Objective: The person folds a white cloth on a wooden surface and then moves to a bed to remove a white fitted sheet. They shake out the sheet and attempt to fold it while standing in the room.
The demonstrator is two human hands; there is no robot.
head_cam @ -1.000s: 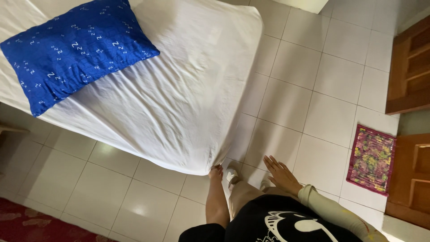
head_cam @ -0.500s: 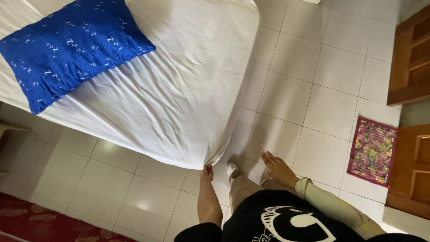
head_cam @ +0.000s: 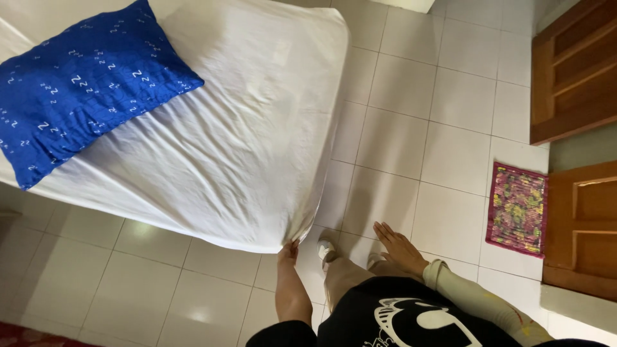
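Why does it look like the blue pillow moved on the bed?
No. The blue pillow lies on the same spot of the white sheet; only the head camera shifted.

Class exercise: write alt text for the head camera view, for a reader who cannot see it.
Seen from above, a person's left hand grips the corner of a white sheet on a mattress, while the right hand hangs open over the tiled floor. A blue pillow lies on the sheet.

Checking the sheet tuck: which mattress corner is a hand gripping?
The near corner, closest to the person, pinched by the left hand; the far corner is untouched.
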